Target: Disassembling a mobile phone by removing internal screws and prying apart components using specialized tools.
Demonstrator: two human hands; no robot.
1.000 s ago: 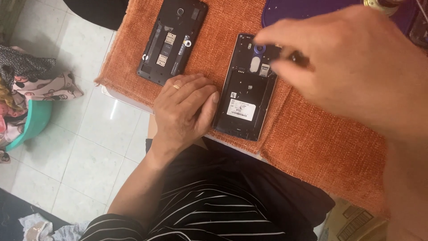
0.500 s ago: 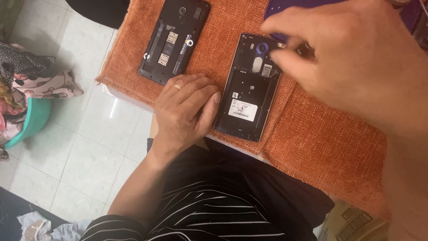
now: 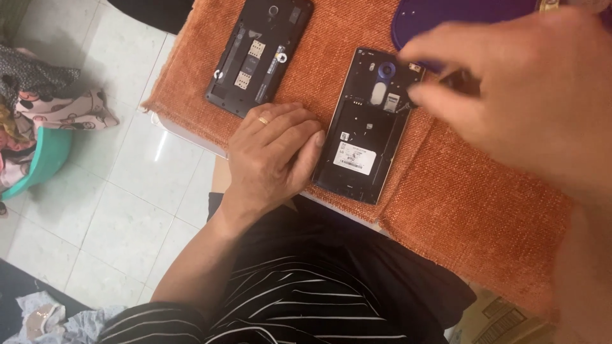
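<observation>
The left hand [image 3: 275, 150] lies flat beside the open phone [image 3: 370, 124] on the orange cloth [image 3: 459, 191]. The right hand [image 3: 523, 95] pinches a small dark tool [image 3: 456, 79] above it. A slip could scratch the tiny parts.

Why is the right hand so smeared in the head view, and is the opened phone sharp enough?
Head view: the right hand is close to the lens and soft with motion blur; the nearer opened phone and left hand are sharp; lighting is soft and even, with slight glare on the floor tiles.

Home setting: tiled floor [image 3: 127, 191], laundry basin [image 3: 38, 159], cloth-covered table [image 3: 446, 191].
</observation>
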